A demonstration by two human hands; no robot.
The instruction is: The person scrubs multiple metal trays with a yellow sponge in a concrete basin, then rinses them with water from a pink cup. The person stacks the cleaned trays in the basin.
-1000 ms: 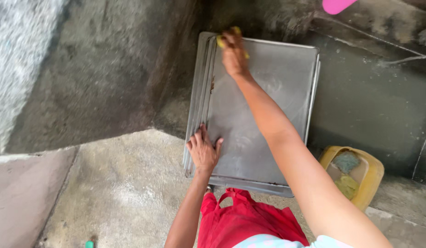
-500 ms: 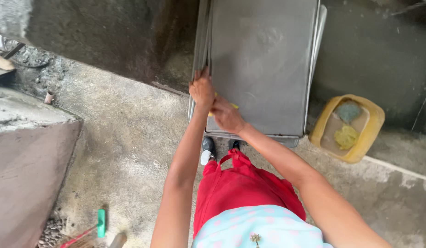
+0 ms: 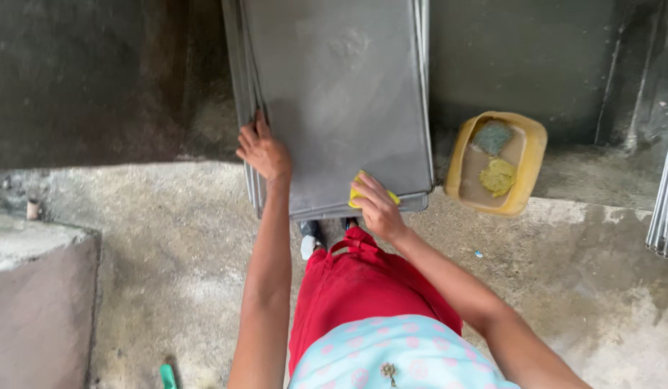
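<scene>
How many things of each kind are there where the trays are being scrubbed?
Sponge in the right hand: 1 yellow sponge
Scrub pads in the tub: 2
Yellow tub: 1
Metal tray stacks: 2, the other at the right edge
Total: 6

One head-worn camera looks steeply down from above the person's own arms, facing the tray (image 3: 341, 101) propped against the wall. It sits close; the floor (image 3: 168, 238) fills the lower frame.
</scene>
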